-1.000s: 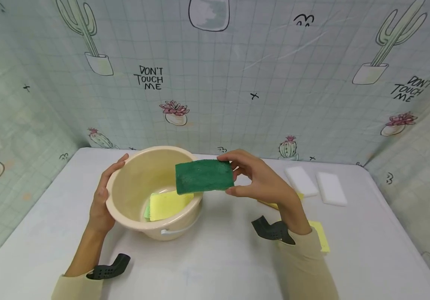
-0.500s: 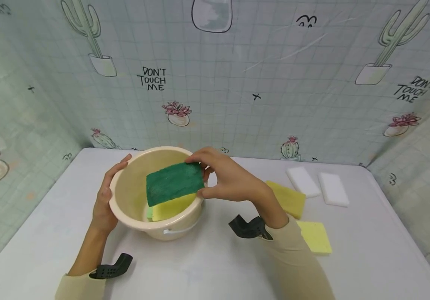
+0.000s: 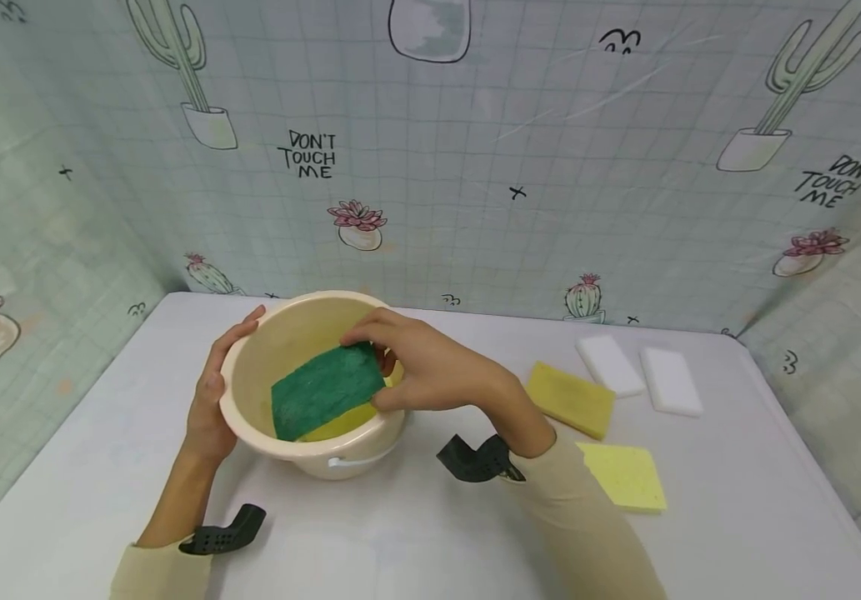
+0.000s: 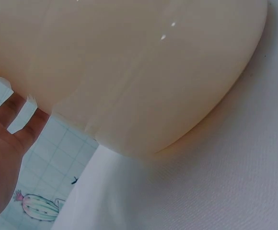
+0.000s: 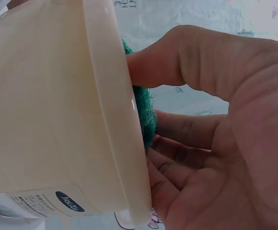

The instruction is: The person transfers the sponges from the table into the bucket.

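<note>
A cream bucket (image 3: 317, 457) stands tilted on the white table, its mouth facing me. My left hand (image 3: 208, 408) holds its left side, the fingers lying along the outer wall (image 4: 129, 72). With thumb and fingers my right hand (image 3: 430, 362) pinches a dark green scouring pad (image 3: 325, 387) by its right end. Most of the pad is inside the bucket mouth, slanting down to the left. Beneath it shows part of a yellow sponge (image 3: 340, 423). In the right wrist view, the rim hides most of the scouring pad (image 5: 146, 117).
Right of the bucket lie a dark yellow sponge (image 3: 569, 400) and a pale yellow sponge (image 3: 623, 477). Two white pads (image 3: 610, 365) lie farther back. A printed cloth wall (image 3: 430, 208) rises behind the table. The bucket's white handle (image 3: 362, 457) hangs at its front.
My right hand has moved left and down, bringing the green scouring pad from over the bucket's right rim into its mouth. My left hand stays on the bucket.
</note>
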`<state>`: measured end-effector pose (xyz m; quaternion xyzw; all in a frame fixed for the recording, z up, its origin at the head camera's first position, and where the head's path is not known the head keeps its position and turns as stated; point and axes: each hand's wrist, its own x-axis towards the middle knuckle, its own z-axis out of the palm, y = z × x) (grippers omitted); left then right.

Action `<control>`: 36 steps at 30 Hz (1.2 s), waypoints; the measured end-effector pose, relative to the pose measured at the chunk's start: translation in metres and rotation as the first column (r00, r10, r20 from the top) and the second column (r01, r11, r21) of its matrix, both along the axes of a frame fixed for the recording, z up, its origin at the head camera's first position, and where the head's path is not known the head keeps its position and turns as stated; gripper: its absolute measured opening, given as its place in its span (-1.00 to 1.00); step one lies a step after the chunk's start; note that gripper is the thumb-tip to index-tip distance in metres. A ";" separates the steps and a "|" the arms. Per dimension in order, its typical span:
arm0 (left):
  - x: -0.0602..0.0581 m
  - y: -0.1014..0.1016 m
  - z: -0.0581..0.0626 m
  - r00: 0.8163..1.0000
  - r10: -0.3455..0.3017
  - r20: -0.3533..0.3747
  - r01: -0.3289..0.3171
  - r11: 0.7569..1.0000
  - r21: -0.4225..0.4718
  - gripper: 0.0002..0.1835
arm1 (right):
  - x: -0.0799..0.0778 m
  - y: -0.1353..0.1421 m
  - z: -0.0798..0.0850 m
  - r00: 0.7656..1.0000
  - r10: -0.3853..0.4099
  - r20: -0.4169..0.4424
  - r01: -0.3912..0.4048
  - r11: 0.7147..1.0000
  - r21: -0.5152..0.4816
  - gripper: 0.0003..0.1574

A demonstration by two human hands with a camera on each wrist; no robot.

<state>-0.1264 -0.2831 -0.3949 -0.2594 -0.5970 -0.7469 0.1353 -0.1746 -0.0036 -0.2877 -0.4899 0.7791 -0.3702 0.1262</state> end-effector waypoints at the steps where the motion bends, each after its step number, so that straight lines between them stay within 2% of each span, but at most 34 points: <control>1: 0.000 0.000 0.000 1.000 0.001 0.001 -0.001 1.000 -0.002 -0.32 | 0.000 -0.001 0.000 1.000 -0.002 0.000 0.002 1.000 0.007 -0.28; 11: 0.003 -0.005 0.000 1.000 0.022 -0.007 -0.022 1.000 -0.010 -0.33 | 0.001 -0.010 -0.001 1.000 -0.019 -0.016 0.020 0.997 0.074 -0.26; 18: 0.001 -0.002 -0.001 1.000 -0.002 0.004 0.002 1.000 -0.003 -0.35 | 0.002 -0.011 0.002 0.993 -0.092 -0.070 0.101 0.985 0.140 -0.25; 29: 0.000 0.000 0.000 1.000 -0.007 -0.004 0.007 1.000 0.008 -0.32 | 0.005 -0.019 0.001 0.981 -0.104 -0.163 0.138 0.966 0.217 -0.23; 36: 0.001 -0.001 -0.001 1.000 0.002 0.002 -0.002 1.000 -0.003 -0.34 | 0.006 -0.029 -0.002 0.967 -0.115 -0.229 0.180 0.942 0.284 -0.23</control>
